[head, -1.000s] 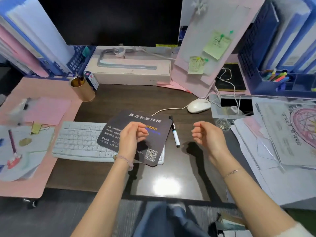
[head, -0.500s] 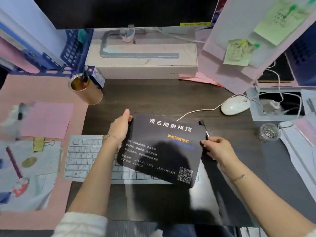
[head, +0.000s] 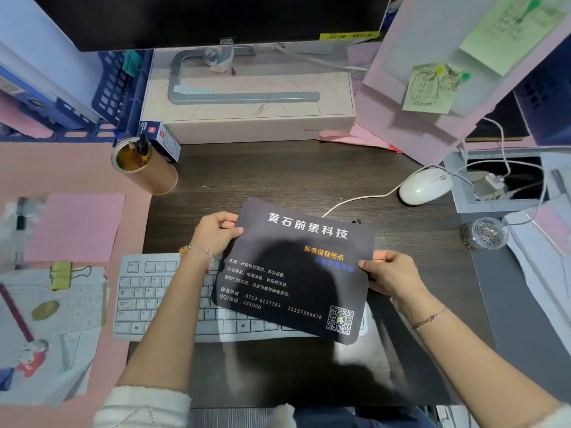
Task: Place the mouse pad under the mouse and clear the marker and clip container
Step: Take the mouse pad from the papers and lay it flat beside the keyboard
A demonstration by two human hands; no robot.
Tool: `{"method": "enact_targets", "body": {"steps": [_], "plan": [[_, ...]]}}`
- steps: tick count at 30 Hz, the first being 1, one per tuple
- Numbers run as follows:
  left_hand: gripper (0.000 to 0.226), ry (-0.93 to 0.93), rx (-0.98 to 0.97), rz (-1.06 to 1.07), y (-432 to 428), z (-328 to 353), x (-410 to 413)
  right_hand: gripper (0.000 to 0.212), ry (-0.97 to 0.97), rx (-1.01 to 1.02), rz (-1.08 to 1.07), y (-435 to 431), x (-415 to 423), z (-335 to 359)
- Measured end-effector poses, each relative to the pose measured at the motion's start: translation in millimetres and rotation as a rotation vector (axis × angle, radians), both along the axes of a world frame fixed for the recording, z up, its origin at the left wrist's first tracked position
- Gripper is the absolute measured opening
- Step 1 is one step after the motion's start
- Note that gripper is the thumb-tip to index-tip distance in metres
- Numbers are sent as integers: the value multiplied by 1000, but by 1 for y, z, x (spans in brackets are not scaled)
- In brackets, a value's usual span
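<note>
Both hands pinch a black mouse pad (head: 293,273) at its edges, above the keyboard (head: 160,301): left hand (head: 213,234) at the far left corner, right hand (head: 391,274) at the right side, thumbs on top. White mouse (head: 425,186) sits well apart, far right, cord trailing toward the pad. Clip container (head: 483,233) near the right-hand papers. Marker tip (head: 357,221) just shows behind the pad. Brown pen cup (head: 145,168) far left.
</note>
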State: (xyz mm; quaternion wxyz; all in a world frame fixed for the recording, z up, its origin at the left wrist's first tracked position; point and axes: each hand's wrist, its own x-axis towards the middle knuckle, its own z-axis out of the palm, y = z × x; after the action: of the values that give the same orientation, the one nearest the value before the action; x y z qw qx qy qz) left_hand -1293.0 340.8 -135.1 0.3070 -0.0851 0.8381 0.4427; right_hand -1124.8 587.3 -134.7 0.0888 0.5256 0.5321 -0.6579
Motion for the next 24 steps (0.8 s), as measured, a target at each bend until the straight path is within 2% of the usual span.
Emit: {"method": "enact_targets", "body": {"steps": [3, 9, 12, 20, 24], "plan": [[23, 48, 32, 12, -2, 11, 4, 17, 44, -23, -14, 1, 1, 11], [17, 105, 185, 70, 10, 38, 25, 13, 149, 6, -27, 25, 12, 31], [15, 113, 215, 84, 30, 46, 45, 20, 182, 12, -35, 50, 31, 35], [18, 86, 213, 179, 120, 35, 149, 19, 197, 93, -56, 139, 114, 37], [18, 70, 207, 307, 163, 17, 196, 18, 159, 165, -9, 184, 143, 27]]}}
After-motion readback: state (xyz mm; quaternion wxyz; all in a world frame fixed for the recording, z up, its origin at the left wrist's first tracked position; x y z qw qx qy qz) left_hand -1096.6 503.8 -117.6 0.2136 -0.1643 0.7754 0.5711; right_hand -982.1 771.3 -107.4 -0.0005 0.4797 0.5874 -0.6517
